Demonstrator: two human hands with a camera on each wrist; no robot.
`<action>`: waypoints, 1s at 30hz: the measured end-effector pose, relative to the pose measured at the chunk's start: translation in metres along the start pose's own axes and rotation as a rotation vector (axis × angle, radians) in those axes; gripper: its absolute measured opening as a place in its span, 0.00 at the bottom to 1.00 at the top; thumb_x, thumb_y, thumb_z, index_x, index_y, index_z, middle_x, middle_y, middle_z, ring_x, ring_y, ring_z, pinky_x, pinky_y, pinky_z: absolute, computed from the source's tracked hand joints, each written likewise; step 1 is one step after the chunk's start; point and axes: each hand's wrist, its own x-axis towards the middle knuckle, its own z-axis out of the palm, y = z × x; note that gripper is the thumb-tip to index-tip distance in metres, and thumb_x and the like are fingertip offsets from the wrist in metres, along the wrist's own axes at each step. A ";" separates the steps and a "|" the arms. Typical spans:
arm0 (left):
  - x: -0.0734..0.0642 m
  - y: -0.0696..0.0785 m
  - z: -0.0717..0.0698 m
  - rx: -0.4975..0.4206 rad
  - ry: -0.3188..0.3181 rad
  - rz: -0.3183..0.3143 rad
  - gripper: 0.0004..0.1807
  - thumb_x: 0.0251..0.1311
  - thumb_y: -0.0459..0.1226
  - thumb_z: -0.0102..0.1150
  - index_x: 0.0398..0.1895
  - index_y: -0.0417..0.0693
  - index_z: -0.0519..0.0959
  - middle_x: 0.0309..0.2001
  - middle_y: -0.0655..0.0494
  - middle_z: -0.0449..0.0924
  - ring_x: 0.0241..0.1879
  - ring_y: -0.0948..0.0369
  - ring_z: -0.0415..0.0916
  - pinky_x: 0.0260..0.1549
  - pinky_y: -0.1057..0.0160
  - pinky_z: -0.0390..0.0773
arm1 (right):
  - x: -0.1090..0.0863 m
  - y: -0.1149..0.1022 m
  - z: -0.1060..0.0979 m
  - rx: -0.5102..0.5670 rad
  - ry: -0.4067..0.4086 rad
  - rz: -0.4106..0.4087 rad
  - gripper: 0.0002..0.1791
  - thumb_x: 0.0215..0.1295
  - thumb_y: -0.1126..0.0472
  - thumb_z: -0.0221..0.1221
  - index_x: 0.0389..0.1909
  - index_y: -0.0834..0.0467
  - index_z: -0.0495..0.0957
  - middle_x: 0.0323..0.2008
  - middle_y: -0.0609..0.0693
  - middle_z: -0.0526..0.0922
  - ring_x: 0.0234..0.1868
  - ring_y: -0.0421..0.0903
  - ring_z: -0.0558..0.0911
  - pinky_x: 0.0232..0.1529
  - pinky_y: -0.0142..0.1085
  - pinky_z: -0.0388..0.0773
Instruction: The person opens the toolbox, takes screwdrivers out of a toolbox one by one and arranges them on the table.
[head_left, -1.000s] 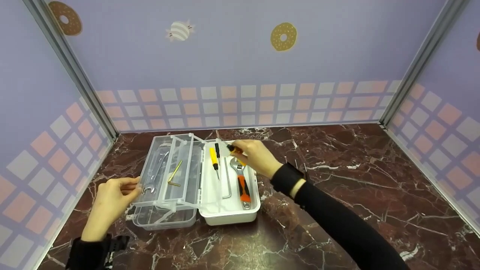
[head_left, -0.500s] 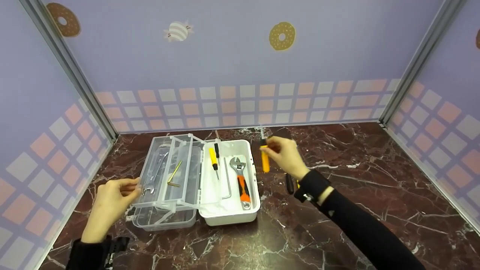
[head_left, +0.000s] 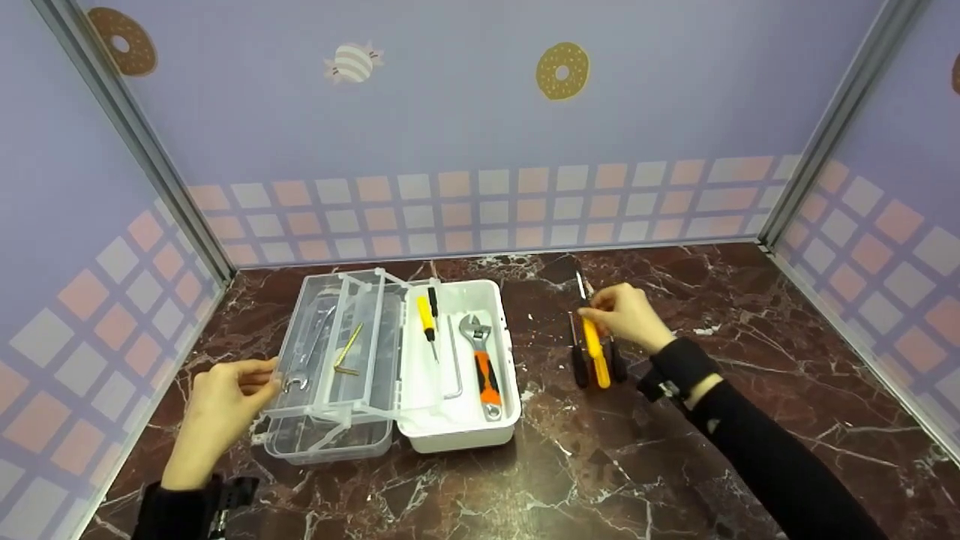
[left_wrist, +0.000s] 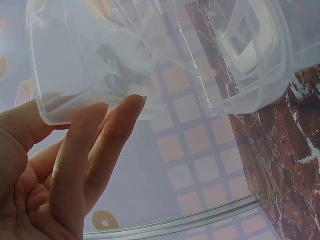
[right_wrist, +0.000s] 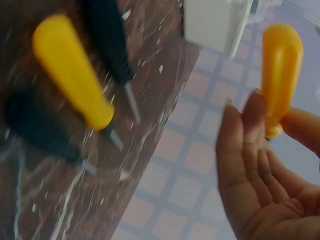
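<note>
My right hand (head_left: 628, 315) pinches a yellow-handled screwdriver (head_left: 595, 349) just below its blade, handle hanging toward me. In the right wrist view that handle (right_wrist: 281, 65) is raised above a yellow screwdriver (right_wrist: 72, 70) and two black-handled screwdrivers (right_wrist: 107, 37) lying on the table. At the left, my left hand (head_left: 223, 405) pinches the edge of the toolbox's clear tray (head_left: 300, 337) between thumb and fingers. The tray holds an open-end wrench (head_left: 295, 384) and a gold hex key (head_left: 346, 352).
In the white toolbox base (head_left: 459, 436) lie an adjustable wrench (head_left: 486, 375), a silver hex key (head_left: 454, 360), a yellow-and-black screwdriver (head_left: 427, 319) and a thinner black-handled tool (head_left: 433, 301). Patterned walls (head_left: 480, 112) close off the marbled table (head_left: 720, 315) at the back and sides.
My right hand has carried the yellow screwdriver out of the toolbox base and rightward, over the screwdrivers on the table. The left hand stays on the tray's edge.
</note>
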 end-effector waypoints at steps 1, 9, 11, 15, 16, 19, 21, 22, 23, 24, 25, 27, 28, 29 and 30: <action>0.000 0.000 0.000 0.000 -0.001 -0.001 0.15 0.55 0.29 0.66 0.47 0.31 0.83 0.41 0.37 0.87 0.37 0.45 0.87 0.34 0.60 0.87 | -0.001 0.004 -0.003 -0.026 -0.016 0.011 0.13 0.64 0.59 0.65 0.28 0.67 0.84 0.21 0.59 0.85 0.15 0.40 0.78 0.17 0.28 0.77; 0.000 0.000 -0.001 0.002 -0.017 -0.010 0.16 0.56 0.30 0.65 0.48 0.31 0.82 0.41 0.36 0.86 0.37 0.45 0.87 0.35 0.58 0.87 | -0.009 0.037 -0.018 -0.179 -0.061 0.078 0.15 0.61 0.61 0.67 0.20 0.67 0.83 0.17 0.62 0.84 0.11 0.41 0.76 0.13 0.27 0.70; 0.000 0.001 -0.001 -0.001 -0.019 -0.012 0.16 0.57 0.30 0.65 0.48 0.31 0.82 0.41 0.36 0.86 0.37 0.45 0.87 0.35 0.59 0.87 | -0.010 0.044 -0.020 -0.199 -0.061 0.083 0.15 0.60 0.61 0.67 0.19 0.67 0.83 0.14 0.60 0.82 0.10 0.37 0.73 0.13 0.27 0.69; 0.000 0.001 -0.001 -0.002 -0.020 -0.013 0.16 0.56 0.30 0.65 0.48 0.31 0.82 0.41 0.36 0.87 0.37 0.45 0.87 0.34 0.62 0.87 | -0.009 0.057 -0.022 -0.228 -0.080 0.118 0.15 0.59 0.62 0.68 0.18 0.68 0.82 0.13 0.57 0.82 0.11 0.43 0.77 0.13 0.27 0.70; 0.000 0.001 -0.001 0.000 -0.017 -0.012 0.16 0.56 0.30 0.65 0.48 0.31 0.82 0.41 0.37 0.87 0.37 0.46 0.87 0.33 0.63 0.87 | -0.009 0.059 -0.022 -0.235 -0.089 0.131 0.15 0.58 0.62 0.68 0.18 0.68 0.82 0.13 0.56 0.82 0.11 0.43 0.78 0.13 0.27 0.71; -0.001 0.001 0.000 0.004 -0.017 -0.011 0.16 0.57 0.30 0.65 0.48 0.32 0.83 0.40 0.37 0.87 0.37 0.46 0.87 0.33 0.63 0.87 | -0.008 0.067 -0.021 -0.247 -0.124 0.164 0.16 0.58 0.62 0.67 0.15 0.66 0.81 0.11 0.53 0.81 0.10 0.41 0.78 0.13 0.28 0.74; 0.000 0.001 0.000 0.004 -0.018 -0.013 0.16 0.57 0.30 0.65 0.48 0.32 0.83 0.40 0.37 0.87 0.37 0.46 0.87 0.34 0.61 0.87 | -0.007 0.071 -0.021 -0.251 -0.148 0.178 0.17 0.58 0.62 0.67 0.13 0.65 0.80 0.09 0.50 0.80 0.08 0.36 0.76 0.13 0.28 0.75; 0.000 0.001 0.000 0.003 -0.020 -0.014 0.16 0.57 0.30 0.65 0.48 0.32 0.83 0.41 0.37 0.87 0.37 0.46 0.87 0.34 0.60 0.87 | -0.007 0.072 -0.020 -0.250 -0.158 0.183 0.17 0.59 0.62 0.67 0.12 0.64 0.80 0.09 0.48 0.79 0.08 0.35 0.75 0.12 0.29 0.76; 0.000 0.001 -0.001 0.000 -0.022 -0.014 0.16 0.57 0.30 0.65 0.48 0.31 0.82 0.41 0.37 0.87 0.38 0.45 0.87 0.35 0.59 0.87 | -0.006 0.073 -0.020 -0.252 -0.164 0.183 0.17 0.58 0.62 0.67 0.12 0.64 0.80 0.08 0.48 0.79 0.07 0.35 0.75 0.12 0.29 0.76; 0.000 0.001 -0.001 -0.006 -0.024 -0.015 0.16 0.57 0.30 0.65 0.48 0.31 0.82 0.42 0.36 0.86 0.38 0.45 0.87 0.35 0.57 0.87 | -0.006 0.074 -0.020 -0.255 -0.169 0.186 0.17 0.58 0.62 0.67 0.12 0.64 0.80 0.08 0.48 0.79 0.07 0.35 0.75 0.12 0.30 0.77; 0.000 0.001 0.000 -0.009 -0.024 -0.016 0.16 0.57 0.30 0.65 0.49 0.31 0.82 0.42 0.36 0.86 0.38 0.45 0.87 0.35 0.57 0.87 | -0.006 0.075 -0.020 -0.258 -0.170 0.191 0.17 0.58 0.63 0.67 0.13 0.64 0.80 0.09 0.48 0.79 0.07 0.35 0.75 0.12 0.31 0.77; 0.000 0.001 0.000 -0.018 -0.025 -0.015 0.16 0.57 0.30 0.65 0.49 0.30 0.82 0.42 0.35 0.86 0.38 0.44 0.87 0.35 0.57 0.87 | -0.005 0.076 -0.018 -0.269 -0.169 0.198 0.16 0.57 0.63 0.67 0.13 0.64 0.80 0.09 0.50 0.80 0.07 0.35 0.74 0.12 0.31 0.77; 0.000 0.000 0.000 -0.021 -0.025 -0.014 0.17 0.57 0.30 0.65 0.49 0.29 0.81 0.42 0.35 0.86 0.37 0.44 0.87 0.35 0.57 0.87 | -0.005 0.076 -0.018 -0.271 -0.169 0.203 0.15 0.56 0.63 0.68 0.13 0.64 0.80 0.10 0.51 0.80 0.07 0.35 0.74 0.12 0.32 0.78; 0.000 0.000 0.000 -0.024 -0.024 -0.013 0.17 0.57 0.29 0.65 0.49 0.29 0.81 0.42 0.34 0.86 0.37 0.43 0.87 0.35 0.57 0.87 | -0.005 0.076 -0.017 -0.276 -0.169 0.206 0.15 0.56 0.63 0.68 0.13 0.64 0.80 0.10 0.52 0.80 0.07 0.35 0.74 0.12 0.32 0.78; 0.000 0.000 0.000 -0.027 -0.025 -0.014 0.17 0.57 0.29 0.64 0.49 0.29 0.81 0.42 0.34 0.86 0.37 0.43 0.87 0.35 0.57 0.87 | -0.005 0.076 -0.016 -0.283 -0.169 0.211 0.16 0.55 0.63 0.68 0.13 0.63 0.78 0.10 0.52 0.80 0.07 0.35 0.74 0.12 0.32 0.78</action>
